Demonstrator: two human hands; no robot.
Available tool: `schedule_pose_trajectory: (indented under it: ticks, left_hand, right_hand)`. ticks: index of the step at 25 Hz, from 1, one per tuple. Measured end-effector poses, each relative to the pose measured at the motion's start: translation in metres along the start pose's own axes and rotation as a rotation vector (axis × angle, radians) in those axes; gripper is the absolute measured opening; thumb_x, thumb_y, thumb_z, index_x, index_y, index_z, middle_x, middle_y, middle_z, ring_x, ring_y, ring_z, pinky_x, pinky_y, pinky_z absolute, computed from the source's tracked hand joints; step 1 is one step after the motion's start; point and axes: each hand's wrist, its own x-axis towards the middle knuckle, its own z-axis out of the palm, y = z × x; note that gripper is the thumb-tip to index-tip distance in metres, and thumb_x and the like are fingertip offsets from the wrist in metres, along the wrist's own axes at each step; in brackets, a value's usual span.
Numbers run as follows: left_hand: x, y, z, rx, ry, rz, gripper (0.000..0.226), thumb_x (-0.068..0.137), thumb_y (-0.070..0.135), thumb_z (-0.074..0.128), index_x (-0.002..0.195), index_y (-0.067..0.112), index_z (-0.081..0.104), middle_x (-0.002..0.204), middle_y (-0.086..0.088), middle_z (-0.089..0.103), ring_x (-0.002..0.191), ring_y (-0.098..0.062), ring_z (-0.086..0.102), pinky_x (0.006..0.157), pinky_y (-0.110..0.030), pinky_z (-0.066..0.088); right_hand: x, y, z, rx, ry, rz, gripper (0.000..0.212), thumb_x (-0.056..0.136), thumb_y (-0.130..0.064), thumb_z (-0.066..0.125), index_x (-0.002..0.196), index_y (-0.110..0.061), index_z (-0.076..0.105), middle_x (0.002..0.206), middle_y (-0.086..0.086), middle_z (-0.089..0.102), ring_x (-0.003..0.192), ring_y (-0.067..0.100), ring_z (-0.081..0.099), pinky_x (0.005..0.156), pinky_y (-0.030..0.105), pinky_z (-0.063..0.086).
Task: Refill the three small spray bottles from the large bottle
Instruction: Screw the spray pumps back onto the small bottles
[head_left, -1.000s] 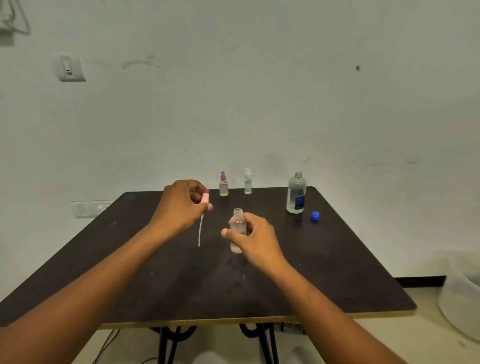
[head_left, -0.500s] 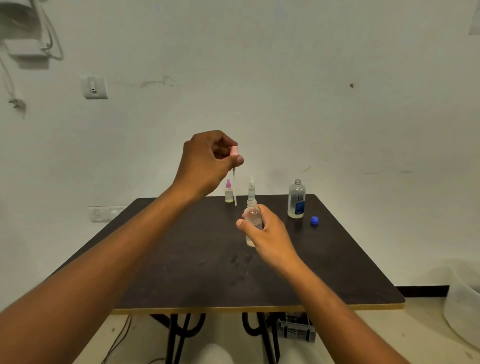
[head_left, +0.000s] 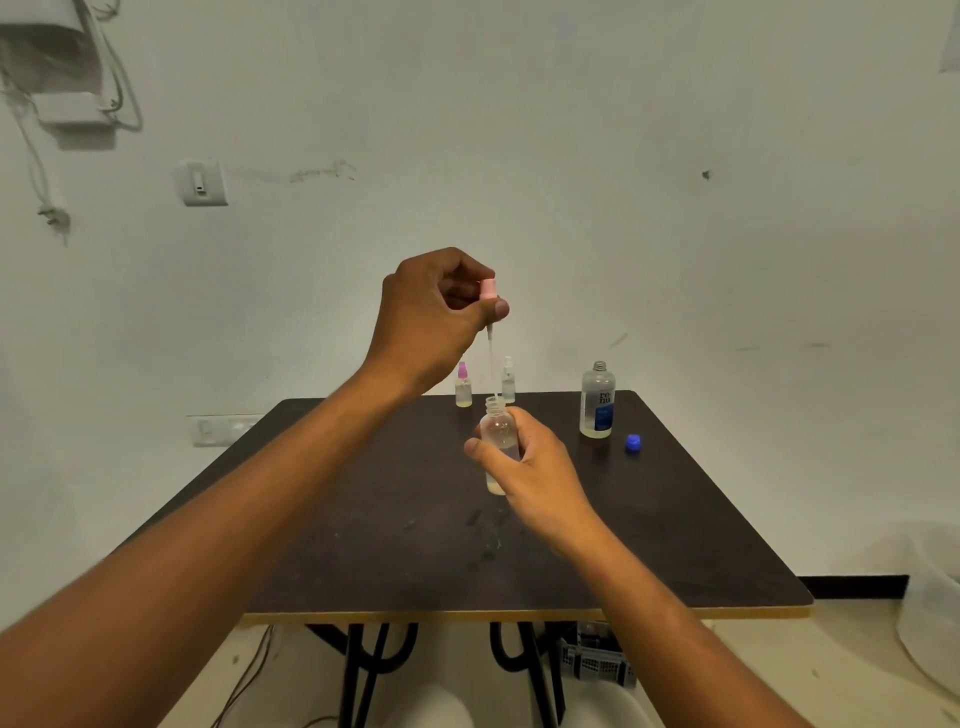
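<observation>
since a second ago we've raised the pink spray cap, left hand fingers pinching it, its tube tip now at the mouth of the small bottle gripped in our right hand above the counter middle, so we're likely recapping after refilling.

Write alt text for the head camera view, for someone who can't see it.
A person's left hand holds a pink spray top, its tube at the mouth of a small clear bottle gripped by the right hand above a dark table. Behind stand two small spray bottles, an open large bottle and its blue cap.
</observation>
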Motion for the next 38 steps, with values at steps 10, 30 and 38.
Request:
schedule_pose_trajectory:
  ticks: [10,30,38]
  left_hand:
    - [-0.054,-0.015,0.013,-0.128,-0.077,-0.117,0.019,0.081,0.013,0.086,0.097,0.016,0.076,0.086,0.006,0.078,0.082,-0.006,0.075,0.079,-0.025,0.062]
    - [-0.055,-0.017,-0.004,-0.206,-0.319,-0.238,0.028,0.089,0.006,0.076,0.109,0.025,0.078,0.098,0.007,0.08,0.1,-0.01,0.075,0.096,-0.037,0.059]
    - [-0.049,-0.013,-0.002,-0.118,-0.182,-0.112,0.034,0.08,0.024,0.086,0.112,0.03,0.078,0.088,0.005,0.07,0.078,-0.007,0.066,0.069,-0.016,0.054]
  right_hand:
    - [-0.007,-0.004,-0.002,0.02,0.055,-0.073,0.014,0.093,-0.041,0.07,0.102,-0.031,0.065,0.091,-0.009,0.07,0.085,0.009,0.066,0.076,0.032,0.057]
    - [-0.012,-0.001,0.003,0.008,0.092,-0.08,0.008,0.093,-0.037,0.07,0.094,-0.032,0.064,0.082,0.001,0.066,0.068,0.011,0.058,0.06,0.027,0.052]
    - [-0.009,-0.004,0.009,0.04,0.046,-0.068,0.02,0.092,-0.043,0.07,0.11,-0.035,0.065,0.093,-0.012,0.07,0.085,0.004,0.066,0.074,0.024,0.056]
